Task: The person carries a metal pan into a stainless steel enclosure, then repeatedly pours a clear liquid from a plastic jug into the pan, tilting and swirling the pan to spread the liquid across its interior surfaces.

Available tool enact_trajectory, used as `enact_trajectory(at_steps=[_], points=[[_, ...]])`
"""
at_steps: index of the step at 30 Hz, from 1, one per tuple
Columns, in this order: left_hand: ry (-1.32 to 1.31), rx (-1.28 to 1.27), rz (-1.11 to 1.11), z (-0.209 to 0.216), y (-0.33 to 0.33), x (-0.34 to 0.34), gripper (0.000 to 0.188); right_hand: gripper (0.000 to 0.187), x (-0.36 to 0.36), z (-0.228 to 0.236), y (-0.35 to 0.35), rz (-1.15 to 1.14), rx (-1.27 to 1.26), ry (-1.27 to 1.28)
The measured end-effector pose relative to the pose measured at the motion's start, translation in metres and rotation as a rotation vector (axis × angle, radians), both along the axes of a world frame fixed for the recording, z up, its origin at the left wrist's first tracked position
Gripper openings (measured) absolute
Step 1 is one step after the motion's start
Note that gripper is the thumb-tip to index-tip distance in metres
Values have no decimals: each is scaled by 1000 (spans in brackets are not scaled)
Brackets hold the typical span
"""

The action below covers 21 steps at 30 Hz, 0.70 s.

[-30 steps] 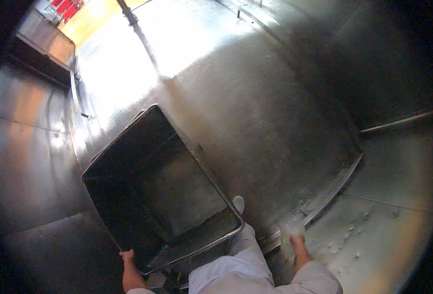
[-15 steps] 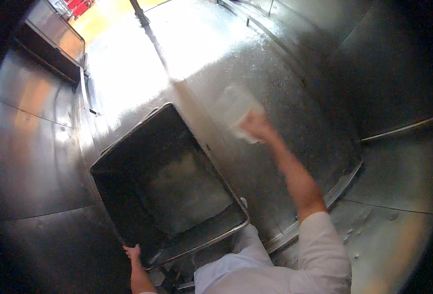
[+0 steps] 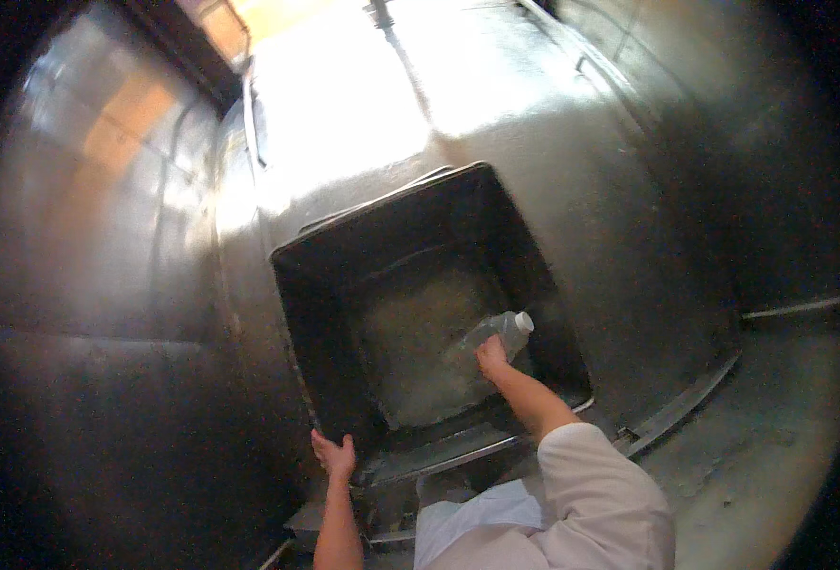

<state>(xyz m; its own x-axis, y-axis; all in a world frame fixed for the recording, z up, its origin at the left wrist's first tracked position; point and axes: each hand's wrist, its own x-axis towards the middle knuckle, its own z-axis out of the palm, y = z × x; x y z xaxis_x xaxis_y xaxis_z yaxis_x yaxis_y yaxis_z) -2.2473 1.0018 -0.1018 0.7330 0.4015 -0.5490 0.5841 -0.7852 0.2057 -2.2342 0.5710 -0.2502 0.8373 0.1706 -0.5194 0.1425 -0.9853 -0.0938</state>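
A large deep dark bin (image 3: pixel 296 332) with a squared, rimmed mouth stands in front of me, its inside facing up. My right hand (image 3: pixel 492 358) grips a translucent plastic jug (image 3: pixel 512 332) with a white cap, held over the bin's right half. The jug lies tilted, cap to the far right; part of it blends with the pale bin bottom. At the bin's near left corner, my left hand (image 3: pixel 334 455) straddles the rim, thumb and fingers on either side. How firmly it grips is hard to see.
A shiny metal floor (image 3: pixel 629 247) surrounds the bin, with strong glare at the far side. Metal panel walls (image 3: pixel 106 256) rise on the left and right. A raised metal strip (image 3: pixel 690 404) runs along the floor at near right.
My right hand has brought the jug from the floor area right of the bin to over its inside. My left hand stays at the near left corner. The view has shifted.
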Motion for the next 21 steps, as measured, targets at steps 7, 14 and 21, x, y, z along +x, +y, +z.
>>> enact_trajectory(at_steps=[7, 14, 21], points=[[8, -59, 5, 4, 5, 29, 92, 39, 22, 19, 41, -773, 687, 467], [46, -102, 9, -12, 23, 0, 93, 44, -48, 114, 22, -1229, 1440, 168], [159, 6, 21, -32, 12, 18, 93, 33, -149, 277, -98, -1293, 1306, -466]])
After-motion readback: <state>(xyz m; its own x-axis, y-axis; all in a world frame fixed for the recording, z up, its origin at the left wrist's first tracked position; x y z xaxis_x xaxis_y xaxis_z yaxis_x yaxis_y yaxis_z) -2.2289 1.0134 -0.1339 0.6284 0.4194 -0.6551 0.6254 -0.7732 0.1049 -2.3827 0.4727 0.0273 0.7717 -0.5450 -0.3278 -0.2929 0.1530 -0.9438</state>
